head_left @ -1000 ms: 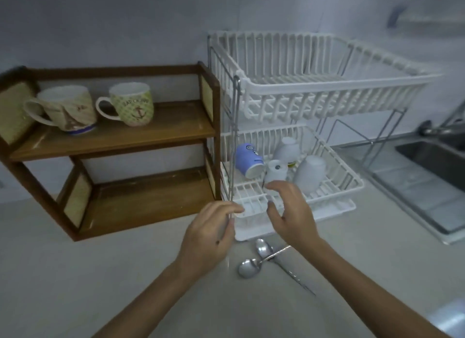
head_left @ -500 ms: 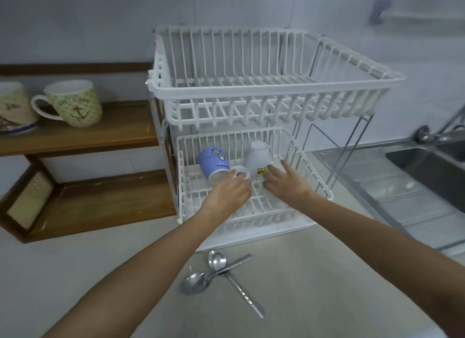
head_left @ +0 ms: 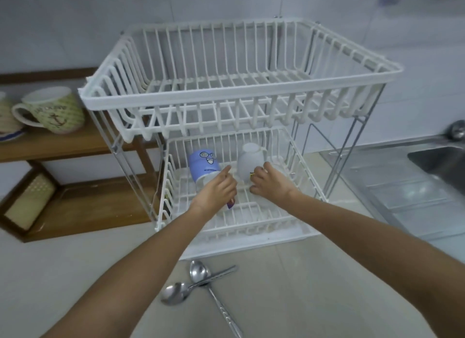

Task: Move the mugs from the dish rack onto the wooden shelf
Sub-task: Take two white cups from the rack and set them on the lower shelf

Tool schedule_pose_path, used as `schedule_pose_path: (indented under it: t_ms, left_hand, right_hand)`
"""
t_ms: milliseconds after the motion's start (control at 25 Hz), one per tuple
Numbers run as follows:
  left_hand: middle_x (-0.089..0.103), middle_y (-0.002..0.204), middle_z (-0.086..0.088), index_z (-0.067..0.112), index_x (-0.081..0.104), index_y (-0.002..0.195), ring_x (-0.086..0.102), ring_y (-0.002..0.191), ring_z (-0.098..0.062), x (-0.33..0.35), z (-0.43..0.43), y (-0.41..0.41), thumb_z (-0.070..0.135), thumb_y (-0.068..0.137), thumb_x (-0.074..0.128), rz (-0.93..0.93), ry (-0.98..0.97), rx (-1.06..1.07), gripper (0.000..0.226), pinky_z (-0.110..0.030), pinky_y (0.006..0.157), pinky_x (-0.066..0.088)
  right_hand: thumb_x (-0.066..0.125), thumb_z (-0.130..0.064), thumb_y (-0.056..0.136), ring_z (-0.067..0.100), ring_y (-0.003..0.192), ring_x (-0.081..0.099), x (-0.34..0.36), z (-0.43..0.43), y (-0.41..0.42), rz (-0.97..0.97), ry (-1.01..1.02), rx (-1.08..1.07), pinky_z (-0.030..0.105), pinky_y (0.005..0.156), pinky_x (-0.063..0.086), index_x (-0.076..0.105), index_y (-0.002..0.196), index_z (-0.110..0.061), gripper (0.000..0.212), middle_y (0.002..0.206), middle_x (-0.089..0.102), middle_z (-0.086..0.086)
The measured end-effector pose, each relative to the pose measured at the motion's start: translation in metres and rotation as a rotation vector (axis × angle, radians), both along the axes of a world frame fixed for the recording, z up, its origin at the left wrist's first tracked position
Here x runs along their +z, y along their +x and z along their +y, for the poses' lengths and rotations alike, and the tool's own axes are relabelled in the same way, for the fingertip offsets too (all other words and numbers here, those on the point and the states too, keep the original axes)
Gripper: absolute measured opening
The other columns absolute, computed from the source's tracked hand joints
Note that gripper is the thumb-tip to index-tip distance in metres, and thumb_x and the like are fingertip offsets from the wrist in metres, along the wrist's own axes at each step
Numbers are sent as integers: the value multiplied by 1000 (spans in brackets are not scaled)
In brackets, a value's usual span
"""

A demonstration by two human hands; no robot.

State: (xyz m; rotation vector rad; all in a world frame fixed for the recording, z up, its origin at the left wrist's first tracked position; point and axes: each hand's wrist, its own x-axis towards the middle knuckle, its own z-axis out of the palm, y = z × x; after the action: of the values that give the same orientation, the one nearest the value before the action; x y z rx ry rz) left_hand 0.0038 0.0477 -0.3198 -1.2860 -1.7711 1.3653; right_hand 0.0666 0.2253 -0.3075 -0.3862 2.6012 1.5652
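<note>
Both hands now reach deeper into the lower tier of the white two-tier plastic dish rack point(head_left: 241, 106) than half a second ago. Left hand point(head_left: 217, 190) curls beside the blue cartoon-face mug point(head_left: 203, 165), which lies tilted; whether the fingers close on anything cannot be told. Right hand point(head_left: 270, 184) rests loosely curled against the inverted white mug point(head_left: 250, 161). Two patterned mugs point(head_left: 54, 110) already stand on the wooden shelf point(head_left: 63, 146). Recommended procedure: wrap each mug body firmly, lift clear of the tines, keep below the upper tier, then withdraw toward the surface point(head_left: 75, 274).
</note>
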Motion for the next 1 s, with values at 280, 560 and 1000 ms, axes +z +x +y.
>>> schedule_pose_path:
  t_ms: [280, 560, 1000]
  left_hand:
    - [67, 98, -8, 14, 67, 107, 63, 80, -28, 19, -56, 49, 30, 41, 93, -618, 1193, -66, 73, -41, 73, 55]
    - [57, 106, 34, 58, 46, 105, 58, 92, 9, 25, -172, 112, 55, 46, 82, -1496, 1684, 214, 69, -13, 68, 50]
    - [59, 103, 13, 33, 48, 117, 58, 91, -8, 14, -363, 26, 44, 61, 83, -1175, 2155, 567, 66, -24, 72, 48]
  right_hand:
    - [80, -48, 54, 33, 107, 55, 57, 6, 36, 282, -892, -345, 46, 86, 47, 33, 132, -26, 94, 126, 53, 2]
    - [85, -45, 46, -12, 99, 58, 54, -56, 99, 313, -2127, -220, 4, 71, 46, 42, 117, -52, 83, 106, 59, -36]
    - [90, -31, 51, 7, 114, 58, 21, -268, 46, -8, -2342, -16, 19, 85, 51, 44, 125, -45, 88, 120, 60, -19]
